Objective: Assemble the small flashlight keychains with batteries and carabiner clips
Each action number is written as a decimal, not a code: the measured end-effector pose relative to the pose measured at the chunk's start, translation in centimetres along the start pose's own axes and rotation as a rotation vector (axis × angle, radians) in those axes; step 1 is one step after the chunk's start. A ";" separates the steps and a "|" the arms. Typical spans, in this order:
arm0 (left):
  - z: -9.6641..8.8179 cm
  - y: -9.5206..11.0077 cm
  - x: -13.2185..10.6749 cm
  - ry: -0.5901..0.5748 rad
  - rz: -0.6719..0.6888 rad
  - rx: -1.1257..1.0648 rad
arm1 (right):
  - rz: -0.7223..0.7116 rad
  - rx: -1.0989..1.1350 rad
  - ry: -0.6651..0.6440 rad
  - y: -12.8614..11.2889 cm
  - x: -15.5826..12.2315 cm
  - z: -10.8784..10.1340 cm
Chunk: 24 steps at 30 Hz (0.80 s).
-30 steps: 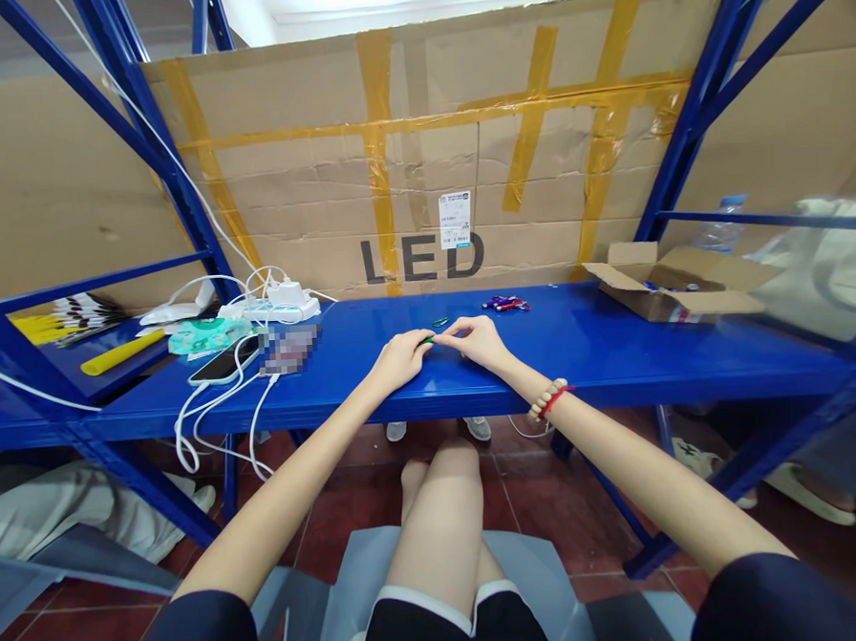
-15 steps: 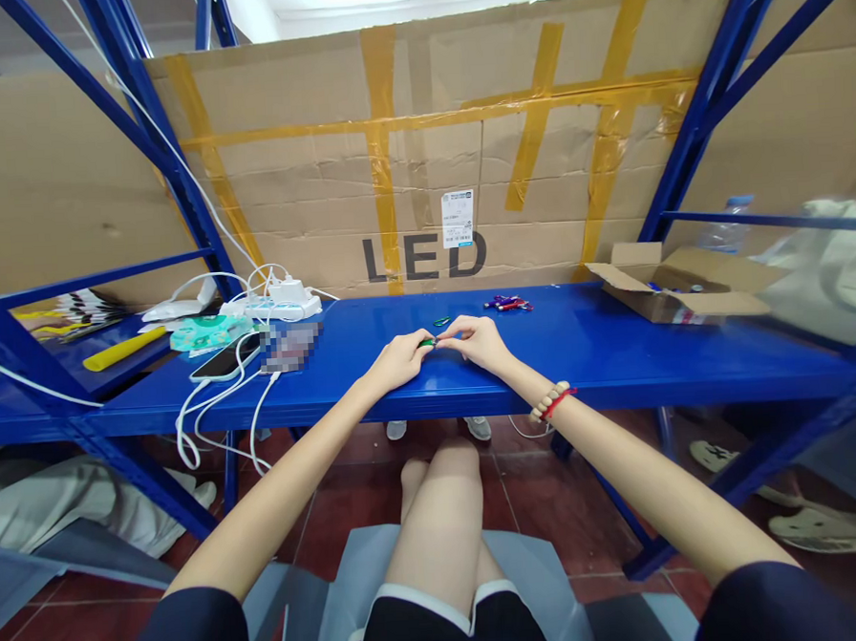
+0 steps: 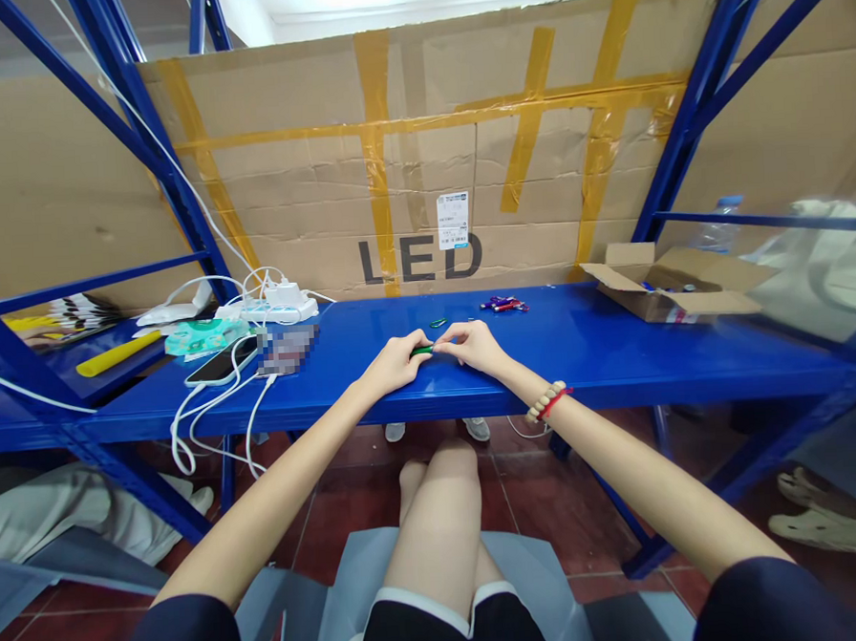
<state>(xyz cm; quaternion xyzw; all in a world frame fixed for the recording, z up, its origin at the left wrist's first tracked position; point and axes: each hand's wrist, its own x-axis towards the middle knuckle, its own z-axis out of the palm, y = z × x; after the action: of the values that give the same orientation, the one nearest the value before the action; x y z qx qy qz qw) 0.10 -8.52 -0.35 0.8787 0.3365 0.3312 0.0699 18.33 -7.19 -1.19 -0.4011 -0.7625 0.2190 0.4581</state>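
My left hand (image 3: 396, 363) is closed round a slim green piece (image 3: 422, 350), which shows between the fingers just above the blue table (image 3: 545, 357). My right hand (image 3: 473, 345) is pinched at the right end of that piece; whatever lies between its fingertips is too small to make out. Just behind the hands a small green loop (image 3: 438, 323), shaped like a carabiner, lies on the table. Farther back and to the right is a little heap of purple and red pieces (image 3: 505, 304).
To the left lie a phone (image 3: 222, 362) with white cables, a power strip (image 3: 276, 311), a teal packet (image 3: 206, 336) and a yellow rod (image 3: 119, 353). An open cardboard box (image 3: 663, 299) stands at right. Cardboard sheeting (image 3: 285, 204) forms the back, between blue posts.
The green piece shows more of its length beside my left fingers. My right fingers remain pinched at its end, both hands nearly in place. The view has shifted slightly.
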 end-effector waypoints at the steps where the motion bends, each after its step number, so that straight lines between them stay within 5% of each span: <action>1: 0.0 0.0 0.0 0.000 0.010 -0.001 | 0.026 0.011 -0.021 0.0 0.0 0.0; 8: 0.0 0.0 0.0 0.022 0.029 -0.022 | 0.067 0.057 -0.097 0.0 -0.1 -0.2; 24: 0.4 0.4 0.3 0.032 -0.150 0.122 | 0.063 0.068 -0.017 -0.6 0.1 0.1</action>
<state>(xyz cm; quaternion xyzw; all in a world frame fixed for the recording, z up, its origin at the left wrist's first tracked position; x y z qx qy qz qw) 0.67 -8.59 -0.37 0.8483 0.4220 0.3180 0.0353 17.96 -7.47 -0.73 -0.4073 -0.7455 0.2625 0.4576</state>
